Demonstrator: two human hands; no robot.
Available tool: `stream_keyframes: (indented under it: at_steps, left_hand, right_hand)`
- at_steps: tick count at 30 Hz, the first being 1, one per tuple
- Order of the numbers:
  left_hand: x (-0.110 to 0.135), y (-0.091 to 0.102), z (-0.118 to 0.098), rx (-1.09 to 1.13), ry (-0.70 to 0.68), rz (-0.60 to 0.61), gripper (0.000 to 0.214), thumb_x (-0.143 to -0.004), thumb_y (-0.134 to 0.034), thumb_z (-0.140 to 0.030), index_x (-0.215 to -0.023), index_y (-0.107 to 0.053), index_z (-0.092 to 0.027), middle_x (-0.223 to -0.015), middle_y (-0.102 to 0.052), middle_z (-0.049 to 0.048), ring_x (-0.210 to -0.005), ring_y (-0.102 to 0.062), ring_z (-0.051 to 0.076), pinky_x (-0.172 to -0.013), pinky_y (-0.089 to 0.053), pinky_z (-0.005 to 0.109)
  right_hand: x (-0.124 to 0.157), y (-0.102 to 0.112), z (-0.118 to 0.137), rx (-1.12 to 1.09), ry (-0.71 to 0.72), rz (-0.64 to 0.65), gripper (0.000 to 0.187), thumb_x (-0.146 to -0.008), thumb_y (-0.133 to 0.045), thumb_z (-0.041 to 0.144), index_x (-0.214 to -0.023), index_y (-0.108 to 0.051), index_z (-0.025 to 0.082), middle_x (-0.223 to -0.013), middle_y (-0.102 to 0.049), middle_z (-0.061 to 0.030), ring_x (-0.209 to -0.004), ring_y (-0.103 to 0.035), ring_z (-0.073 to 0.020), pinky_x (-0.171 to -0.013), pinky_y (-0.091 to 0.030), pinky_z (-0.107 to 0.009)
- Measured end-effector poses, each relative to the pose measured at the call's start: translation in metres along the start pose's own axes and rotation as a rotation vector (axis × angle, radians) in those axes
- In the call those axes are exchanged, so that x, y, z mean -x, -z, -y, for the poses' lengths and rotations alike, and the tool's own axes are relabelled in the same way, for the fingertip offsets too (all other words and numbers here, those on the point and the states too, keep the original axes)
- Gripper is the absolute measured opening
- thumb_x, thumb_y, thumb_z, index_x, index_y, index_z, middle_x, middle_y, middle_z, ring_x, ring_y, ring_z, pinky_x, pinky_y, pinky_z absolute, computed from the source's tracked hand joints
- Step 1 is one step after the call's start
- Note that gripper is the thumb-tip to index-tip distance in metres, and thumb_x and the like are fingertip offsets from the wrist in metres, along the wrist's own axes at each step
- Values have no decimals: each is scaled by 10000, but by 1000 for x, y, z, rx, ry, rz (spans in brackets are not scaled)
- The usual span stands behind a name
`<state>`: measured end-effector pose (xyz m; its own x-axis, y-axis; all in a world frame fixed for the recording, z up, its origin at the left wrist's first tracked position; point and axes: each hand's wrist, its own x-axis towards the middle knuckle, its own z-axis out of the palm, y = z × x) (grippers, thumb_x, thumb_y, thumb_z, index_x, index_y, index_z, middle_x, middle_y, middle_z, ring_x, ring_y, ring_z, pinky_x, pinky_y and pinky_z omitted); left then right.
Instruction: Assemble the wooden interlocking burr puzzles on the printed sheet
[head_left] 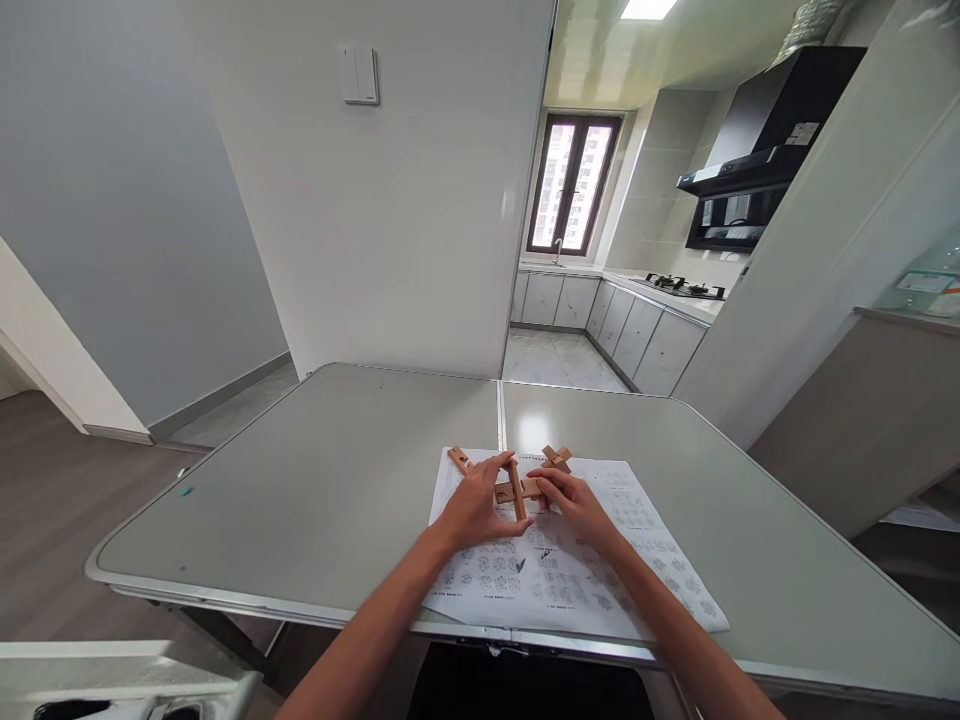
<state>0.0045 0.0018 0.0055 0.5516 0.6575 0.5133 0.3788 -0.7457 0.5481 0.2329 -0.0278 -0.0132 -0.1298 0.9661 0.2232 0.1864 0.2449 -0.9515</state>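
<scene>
My left hand [480, 505] grips an upright notched wooden puzzle piece [517, 490] between thumb and fingertips, one at each end. From the right, my right hand [570, 500] pinches a second wooden puzzle piece [506, 493] that lies crosswise against the first. The two pieces touch and form a cross; whether they interlock I cannot tell. Beyond my left hand lies another wooden piece [458, 458], partly hidden by the fingers. A small cluster of crossed wooden pieces [556, 458] sits behind my right hand. Under everything is a printed sheet [555, 590] with rows of small diagrams.
The grey folding table [300, 500] has a metal seam down its middle and a metal front edge [420, 628]. A small blue-green bit [186, 491] lies near its left edge. A white wall [397, 220] rises behind; a kitchen counter [652, 340] shows at the right.
</scene>
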Motion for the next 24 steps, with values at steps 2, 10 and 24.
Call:
stream_keyframes:
  at_steps: [2, 10, 24]
  left_hand:
    - [0, 0, 0, 1, 5, 2, 1047, -678, -901, -442, -1540, -330, -277, -1415, -585, 128, -1308, -581, 362, -1122, -474, 544]
    - [-3, -1, -1, -9, 0, -28, 943, -660, -916, -437, -1447, -425, -267, -1368, -604, 114, -1254, -613, 348, -1087, -501, 524]
    - [-5, 1, -6, -4, -7, -78, 861, -684, -907, -434, -1402, -462, -267, -1317, -618, 110, -1235, -622, 333, -1056, -527, 506]
  right_hand:
    - [-1, 2, 1, 28, 18, -33, 502, -947, -576, 632, -1144, -734, 198, -765, -660, -30, -678, -593, -199, -679, -514, -339]
    - [-2, -3, -5, 109, 38, -127, 493, -961, -528, 636, -1091, -735, 208, -692, -593, -25, -638, -549, -212, -611, -464, -323]
    - [-3, -1, -10, 165, 65, -235, 466, -979, -512, 622, -1077, -743, 229, -765, -665, -49, -638, -553, -218, -619, -457, -324]
